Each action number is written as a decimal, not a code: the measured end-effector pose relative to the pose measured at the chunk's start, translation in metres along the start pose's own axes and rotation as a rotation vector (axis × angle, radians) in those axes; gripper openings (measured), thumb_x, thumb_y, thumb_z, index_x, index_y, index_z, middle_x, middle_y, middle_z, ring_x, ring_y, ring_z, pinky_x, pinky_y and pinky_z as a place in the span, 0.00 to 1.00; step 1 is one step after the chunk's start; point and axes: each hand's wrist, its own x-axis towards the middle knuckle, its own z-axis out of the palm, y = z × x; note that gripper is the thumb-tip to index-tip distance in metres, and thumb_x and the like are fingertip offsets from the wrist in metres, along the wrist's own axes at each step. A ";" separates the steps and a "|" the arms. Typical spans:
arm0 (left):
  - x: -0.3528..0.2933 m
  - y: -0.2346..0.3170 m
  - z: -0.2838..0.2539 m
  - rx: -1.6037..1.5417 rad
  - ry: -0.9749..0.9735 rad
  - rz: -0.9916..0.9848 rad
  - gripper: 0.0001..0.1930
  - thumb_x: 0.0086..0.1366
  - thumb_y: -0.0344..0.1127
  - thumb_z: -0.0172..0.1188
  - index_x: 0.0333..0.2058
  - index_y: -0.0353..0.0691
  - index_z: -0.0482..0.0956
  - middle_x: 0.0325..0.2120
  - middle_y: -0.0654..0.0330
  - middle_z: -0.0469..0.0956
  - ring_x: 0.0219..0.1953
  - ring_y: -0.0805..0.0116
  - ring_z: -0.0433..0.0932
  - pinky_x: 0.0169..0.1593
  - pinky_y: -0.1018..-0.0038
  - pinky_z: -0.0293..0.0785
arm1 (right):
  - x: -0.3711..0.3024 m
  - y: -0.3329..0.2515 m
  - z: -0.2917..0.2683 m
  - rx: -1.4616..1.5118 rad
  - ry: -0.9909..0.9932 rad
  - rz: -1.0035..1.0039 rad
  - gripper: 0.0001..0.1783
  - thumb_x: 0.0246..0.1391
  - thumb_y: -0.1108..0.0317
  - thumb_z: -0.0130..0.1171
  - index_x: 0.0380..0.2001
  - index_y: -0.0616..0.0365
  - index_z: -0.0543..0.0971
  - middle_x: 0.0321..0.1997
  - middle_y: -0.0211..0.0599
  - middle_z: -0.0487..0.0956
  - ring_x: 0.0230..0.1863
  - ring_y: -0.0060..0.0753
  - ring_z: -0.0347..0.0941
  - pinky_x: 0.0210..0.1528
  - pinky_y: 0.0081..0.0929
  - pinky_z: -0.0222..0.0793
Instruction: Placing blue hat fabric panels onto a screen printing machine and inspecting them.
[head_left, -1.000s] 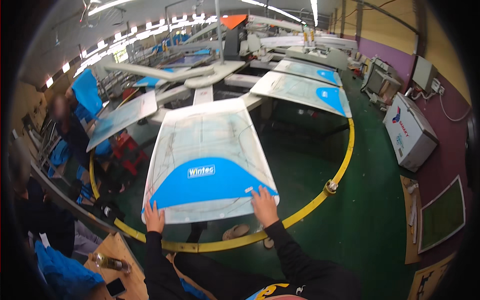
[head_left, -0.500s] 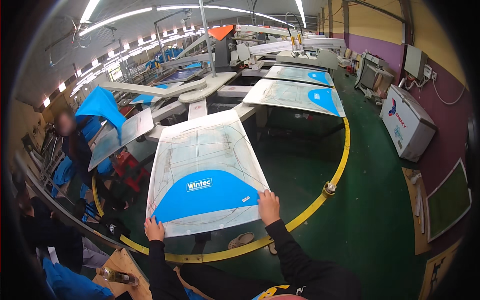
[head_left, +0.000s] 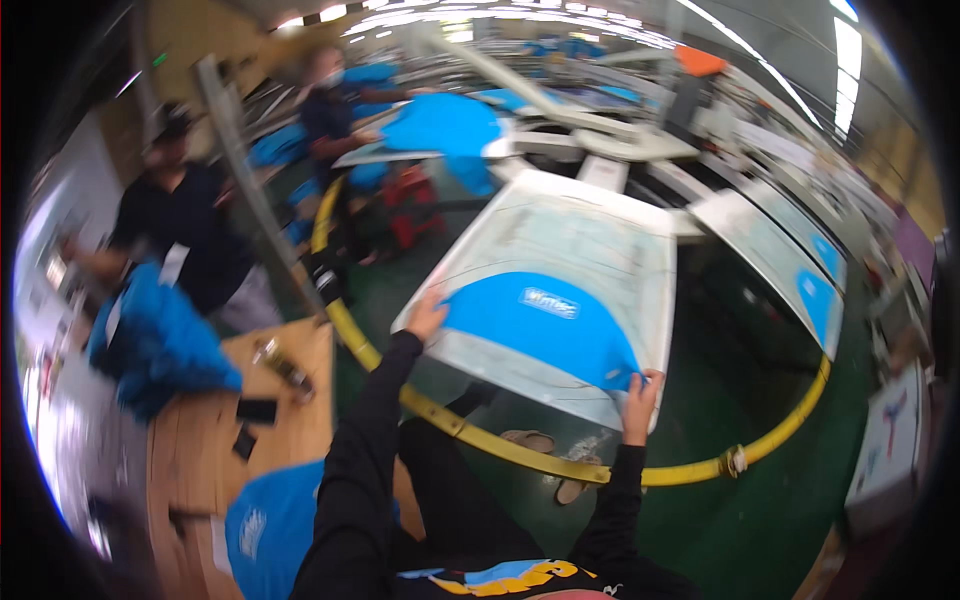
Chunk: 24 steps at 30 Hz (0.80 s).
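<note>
A blue fabric piece [head_left: 530, 330] with a curved top edge and a white printed label lies over the near part of a pale, stained board [head_left: 640, 235]. At its left corner, my left hand [head_left: 427, 316] has its fingers closed on the fabric. My right hand [head_left: 640, 402] pinches the right corner, which is pulled up a little from the board. Motion blurs the label. Beside my left forearm, another blue fabric piece [head_left: 270, 530] with a white print hangs over the table's edge.
A curved yellow rail [head_left: 530, 462] runs between me and the board. On the left, a wooden table [head_left: 190, 470] bears a bottle [head_left: 283, 370], dark flat objects [head_left: 257, 410] and bunched blue fabric [head_left: 165, 340]. One person [head_left: 185, 220] stands behind it; another [head_left: 330, 120] handles blue fabric at a farther board.
The view has swung left, bringing the table and the person behind it further in. Both hands have gone from resting at the fabric's corners to gripping them; the right corner has risen.
</note>
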 end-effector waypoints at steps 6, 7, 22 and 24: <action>-0.053 0.179 0.028 -0.530 -0.259 0.112 0.16 0.63 0.31 0.54 0.49 0.41 0.67 0.41 0.63 0.70 0.39 0.78 0.70 0.43 0.79 0.67 | -0.028 -0.093 0.069 0.143 -0.217 -0.115 0.08 0.65 0.67 0.44 0.40 0.61 0.61 0.27 0.36 0.65 0.26 0.27 0.61 0.30 0.27 0.59; -0.069 0.209 0.022 -0.582 -0.269 0.103 0.15 0.63 0.30 0.53 0.48 0.40 0.67 0.39 0.63 0.71 0.39 0.78 0.70 0.43 0.79 0.67 | -0.037 -0.116 0.080 0.147 -0.245 -0.137 0.08 0.65 0.67 0.44 0.40 0.61 0.61 0.26 0.38 0.66 0.25 0.28 0.61 0.30 0.28 0.59; -0.236 0.331 -0.105 -0.703 -0.051 0.124 0.14 0.62 0.30 0.50 0.47 0.38 0.69 0.45 0.62 0.70 0.47 0.74 0.70 0.53 0.74 0.66 | -0.138 -0.248 0.054 0.555 -0.594 -0.184 0.05 0.66 0.72 0.43 0.41 0.56 0.60 0.33 0.27 0.62 0.30 0.14 0.54 0.31 0.15 0.52; -0.280 0.332 -0.130 -0.788 -0.022 0.015 0.14 0.62 0.32 0.52 0.47 0.39 0.69 0.44 0.62 0.71 0.46 0.75 0.71 0.49 0.78 0.68 | -0.148 -0.248 0.046 0.765 -0.728 0.032 0.06 0.66 0.69 0.46 0.40 0.55 0.60 0.29 0.23 0.61 0.28 0.11 0.53 0.29 0.13 0.49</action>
